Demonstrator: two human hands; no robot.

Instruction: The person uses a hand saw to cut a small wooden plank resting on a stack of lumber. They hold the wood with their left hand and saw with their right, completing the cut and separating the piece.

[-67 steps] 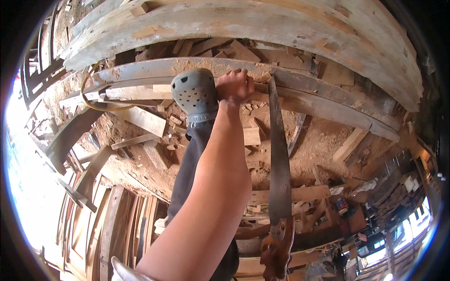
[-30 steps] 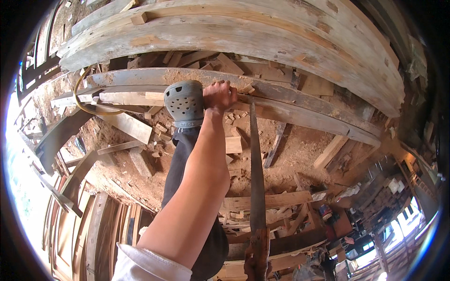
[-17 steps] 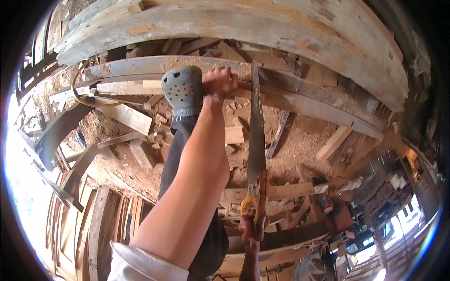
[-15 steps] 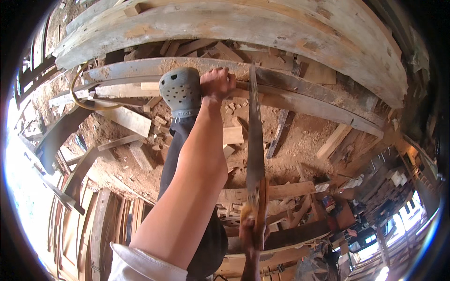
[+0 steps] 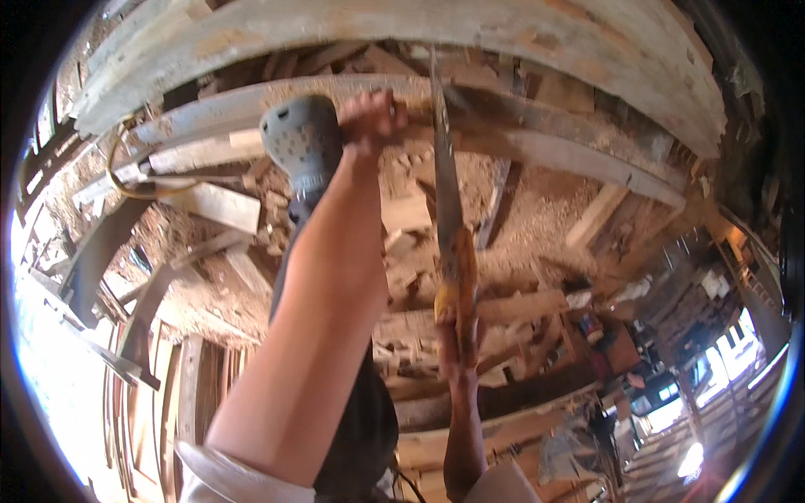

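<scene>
- Long, dusty grey wooden beam [image 5: 537, 113].
- Tapered steel handsaw [image 5: 447, 184] across the beam's near edge: stroke straight.
- Grey perforated clog [image 5: 302, 138] on the beam: press down.
- Your left hand [image 5: 369, 117], beside it: too blurred to tell its grip; mind the handsaw.
- Your right hand [image 5: 451, 339], clamped round the yellow-brown handle [image 5: 465, 277].

Thick, pale timbers [image 5: 377, 29] sweep across the top of the view, their edges bent by the lens. At the left, a yellow loop [image 5: 127, 192] lies near a flat, pale plank [image 5: 220, 207] and a dark, curved timber [image 5: 102, 247]. Sawdust and chips cover the brown ground [image 5: 545, 205], with a squared block [image 5: 597, 215] lying aslant on the right. Long boards [image 5: 191, 390] stand packed together at lower left. Crumpled, translucent sheeting [image 5: 570, 448] (plastic, by its look) sits at lower right, near a bright light [image 5: 692, 461].
</scene>
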